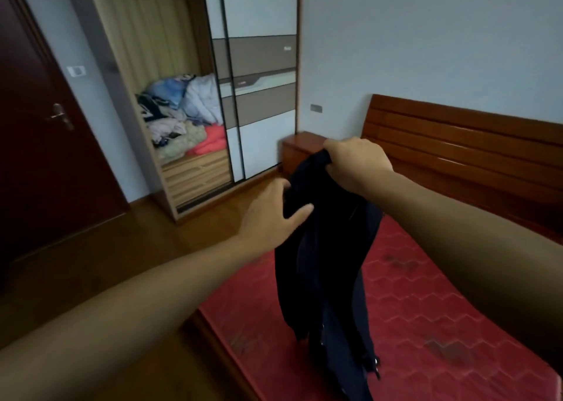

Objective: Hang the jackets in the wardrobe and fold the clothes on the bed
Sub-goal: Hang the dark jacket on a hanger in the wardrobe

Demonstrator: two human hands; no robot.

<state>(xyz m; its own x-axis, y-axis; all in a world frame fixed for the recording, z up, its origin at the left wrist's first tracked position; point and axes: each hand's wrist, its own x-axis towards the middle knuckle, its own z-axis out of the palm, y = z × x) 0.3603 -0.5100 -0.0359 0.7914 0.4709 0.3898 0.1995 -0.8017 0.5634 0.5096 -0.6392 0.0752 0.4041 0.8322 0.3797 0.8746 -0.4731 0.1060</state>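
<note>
Dark jacket [329,263] dangles above the red bed [441,309], top end clenched in the fingers of the right hand [356,163], left hand [271,217] flat and released against its side; judged early: jacket not yet hung in the open wardrobe [170,50], clothes heap [182,117] inside unfolded.

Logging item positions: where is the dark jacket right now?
Head view, centre: the jacket hangs over the red mattress, held at its top by the right hand, with the left hand touching its left edge.
</note>
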